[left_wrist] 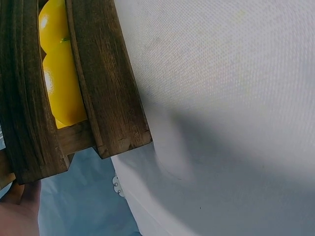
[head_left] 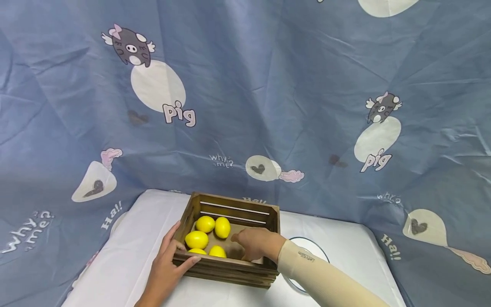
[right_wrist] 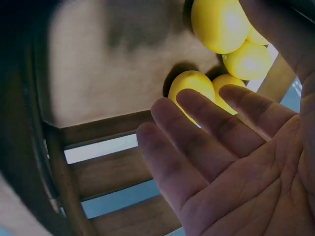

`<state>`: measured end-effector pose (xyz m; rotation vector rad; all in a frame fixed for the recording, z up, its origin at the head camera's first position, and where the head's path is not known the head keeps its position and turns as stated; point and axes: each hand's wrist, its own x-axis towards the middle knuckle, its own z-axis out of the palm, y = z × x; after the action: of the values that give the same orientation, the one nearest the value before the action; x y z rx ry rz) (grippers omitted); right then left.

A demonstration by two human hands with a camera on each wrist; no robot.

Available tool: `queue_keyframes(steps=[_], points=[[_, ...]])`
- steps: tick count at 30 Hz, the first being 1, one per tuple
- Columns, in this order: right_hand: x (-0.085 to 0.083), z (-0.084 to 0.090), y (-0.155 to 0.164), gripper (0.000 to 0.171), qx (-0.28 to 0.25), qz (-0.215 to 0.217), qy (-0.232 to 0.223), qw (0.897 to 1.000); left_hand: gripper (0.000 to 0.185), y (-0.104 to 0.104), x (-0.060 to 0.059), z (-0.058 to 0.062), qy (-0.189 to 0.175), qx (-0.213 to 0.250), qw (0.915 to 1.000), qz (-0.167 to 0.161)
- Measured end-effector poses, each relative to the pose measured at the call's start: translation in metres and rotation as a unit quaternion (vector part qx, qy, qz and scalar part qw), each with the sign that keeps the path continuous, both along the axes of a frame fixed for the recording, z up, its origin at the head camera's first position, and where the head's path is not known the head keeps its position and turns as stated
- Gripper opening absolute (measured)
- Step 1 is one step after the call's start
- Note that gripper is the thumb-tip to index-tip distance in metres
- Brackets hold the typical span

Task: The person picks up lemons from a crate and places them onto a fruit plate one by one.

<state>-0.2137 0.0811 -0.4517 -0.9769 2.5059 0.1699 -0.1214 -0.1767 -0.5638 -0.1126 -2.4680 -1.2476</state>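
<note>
A dark brown slatted wooden crate (head_left: 230, 273) stands on the white-covered table. Several yellow lemons lie in its left part, among them one lemon (head_left: 197, 239) near the left wall and another lemon (head_left: 222, 227) further in. My left hand (head_left: 163, 266) grips the crate's front left corner, thumb along the front slat and fingers at the left side. Inside the crate, over its bare right part, is my right hand (head_left: 253, 243). The right wrist view shows that palm empty, its fingers (right_wrist: 197, 132) extended beside the lemons (right_wrist: 192, 91). Lemons also show between the slats in the left wrist view.
Partly behind my right forearm, a white plate (head_left: 312, 247) with a dark blue rim sits right of the crate. A blue printed cloth (head_left: 245, 94) hangs behind the table and at its sides. White cloth covers the tabletop (head_left: 345, 256).
</note>
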Motion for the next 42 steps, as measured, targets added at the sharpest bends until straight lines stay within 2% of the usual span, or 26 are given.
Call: queue_keyframes(steps=[11,18,22,26,38,42], points=[[-0.002,0.002,-0.016,0.060,0.003,0.013,0.001,1.000,0.042,-0.001,0.001,-0.002,-0.007,0.011,0.9999,0.008],[-0.003,-0.008,-0.028,0.053,0.002,0.012,-0.012,1.000,0.042,0.002,0.005,-0.003,-0.027,0.017,0.9995,0.009],[-0.003,-0.013,-0.031,0.060,-0.001,0.005,-0.025,1.000,0.042,0.005,0.007,-0.004,-0.014,0.000,0.9998,0.013],[-0.003,-0.015,-0.032,0.061,-0.005,0.001,-0.021,1.000,0.042,0.007,0.007,-0.006,0.000,-0.021,0.9996,0.019],[-0.006,-0.015,-0.039,0.048,-0.044,0.017,-0.002,0.999,0.043,0.004,0.001,-0.004,0.029,-0.036,0.9987,0.019],[-0.007,-0.014,-0.041,0.047,-0.044,0.015,0.008,0.999,0.043,0.004,0.002,-0.003,0.027,-0.035,0.9988,0.022]])
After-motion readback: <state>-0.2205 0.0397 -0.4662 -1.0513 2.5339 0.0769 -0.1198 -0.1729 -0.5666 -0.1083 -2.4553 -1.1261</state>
